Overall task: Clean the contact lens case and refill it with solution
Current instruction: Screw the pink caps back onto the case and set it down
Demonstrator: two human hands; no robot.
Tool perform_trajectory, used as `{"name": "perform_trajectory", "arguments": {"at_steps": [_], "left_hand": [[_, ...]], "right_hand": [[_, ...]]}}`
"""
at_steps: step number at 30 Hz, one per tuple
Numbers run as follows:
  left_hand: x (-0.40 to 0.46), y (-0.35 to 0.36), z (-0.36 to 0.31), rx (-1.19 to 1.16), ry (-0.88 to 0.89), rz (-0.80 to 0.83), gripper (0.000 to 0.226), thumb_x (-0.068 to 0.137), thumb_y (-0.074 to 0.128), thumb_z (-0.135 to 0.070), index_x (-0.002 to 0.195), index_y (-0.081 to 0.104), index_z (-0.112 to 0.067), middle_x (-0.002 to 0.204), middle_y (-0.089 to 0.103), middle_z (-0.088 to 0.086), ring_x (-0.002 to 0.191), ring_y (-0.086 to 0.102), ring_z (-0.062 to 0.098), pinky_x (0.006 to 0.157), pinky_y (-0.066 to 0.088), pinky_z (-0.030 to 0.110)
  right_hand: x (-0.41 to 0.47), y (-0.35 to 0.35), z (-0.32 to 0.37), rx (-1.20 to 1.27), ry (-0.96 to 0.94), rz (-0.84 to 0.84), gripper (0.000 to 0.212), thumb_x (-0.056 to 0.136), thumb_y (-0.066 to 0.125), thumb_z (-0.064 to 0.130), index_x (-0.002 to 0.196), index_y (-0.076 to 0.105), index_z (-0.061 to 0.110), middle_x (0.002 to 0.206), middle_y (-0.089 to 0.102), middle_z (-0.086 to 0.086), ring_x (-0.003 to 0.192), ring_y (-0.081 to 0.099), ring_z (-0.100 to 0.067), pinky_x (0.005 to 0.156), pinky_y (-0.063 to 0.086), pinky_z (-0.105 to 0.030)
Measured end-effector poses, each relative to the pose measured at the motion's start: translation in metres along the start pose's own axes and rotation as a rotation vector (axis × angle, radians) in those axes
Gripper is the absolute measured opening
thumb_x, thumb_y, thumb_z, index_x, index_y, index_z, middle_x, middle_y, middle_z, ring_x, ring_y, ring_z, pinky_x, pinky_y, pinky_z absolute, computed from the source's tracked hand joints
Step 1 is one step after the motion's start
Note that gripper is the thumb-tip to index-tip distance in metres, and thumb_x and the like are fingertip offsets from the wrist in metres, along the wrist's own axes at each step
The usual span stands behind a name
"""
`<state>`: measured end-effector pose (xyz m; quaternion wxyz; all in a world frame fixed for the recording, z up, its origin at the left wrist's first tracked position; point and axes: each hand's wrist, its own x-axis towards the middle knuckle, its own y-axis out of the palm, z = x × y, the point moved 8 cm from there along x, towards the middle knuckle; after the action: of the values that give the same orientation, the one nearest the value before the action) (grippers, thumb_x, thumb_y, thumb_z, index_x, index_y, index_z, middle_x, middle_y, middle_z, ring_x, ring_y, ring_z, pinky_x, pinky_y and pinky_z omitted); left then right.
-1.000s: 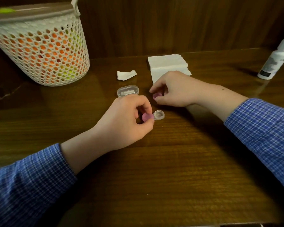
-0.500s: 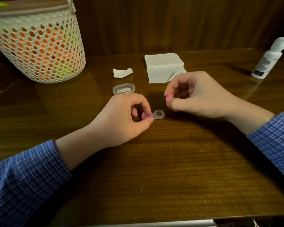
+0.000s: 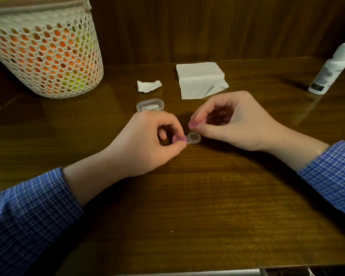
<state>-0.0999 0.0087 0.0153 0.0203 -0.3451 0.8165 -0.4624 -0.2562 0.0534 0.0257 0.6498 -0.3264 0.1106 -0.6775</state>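
Note:
A small clear contact lens case [image 3: 193, 138] lies on the wooden table [image 3: 187, 206] between my hands. Its left well wears a pink cap [image 3: 179, 139], and my left hand [image 3: 145, 144] pinches that capped end between thumb and fingers. The right well is uncovered. My right hand [image 3: 235, 121] pinches a second pink cap [image 3: 195, 124] just above and behind the uncovered well. A white solution bottle [image 3: 329, 70] stands at the far right of the table.
A folded white tissue [image 3: 200, 79] and a crumpled scrap of tissue [image 3: 148, 86] lie behind my hands. A clear oval container [image 3: 150, 104] sits just behind my left hand. A white mesh basket [image 3: 44, 52] stands at the back left.
My right hand lifted the pink cap from near the tissue and brought it down toward the uncovered well. My left hand kept its hold on the case.

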Motion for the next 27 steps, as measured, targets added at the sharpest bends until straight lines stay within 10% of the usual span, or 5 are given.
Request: {"name": "perform_trajectory", "arguments": {"at_steps": [27], "left_hand": [[0.001, -0.001, 0.001, -0.003, -0.021, 0.024, 0.01, 0.087, 0.081, -0.024, 0.096, 0.078, -0.027, 0.083, 0.069, -0.016, 0.072, 0.061, 0.008, 0.053, 0.045, 0.012]], "right_hand": [[-0.001, 0.014, -0.003, -0.164, -0.01, 0.207, 0.017, 0.083, 0.079, 0.033, 0.1, 0.079, 0.028, 0.101, 0.076, 0.013, 0.098, 0.07, -0.011, 0.088, 0.06, -0.038]]}}
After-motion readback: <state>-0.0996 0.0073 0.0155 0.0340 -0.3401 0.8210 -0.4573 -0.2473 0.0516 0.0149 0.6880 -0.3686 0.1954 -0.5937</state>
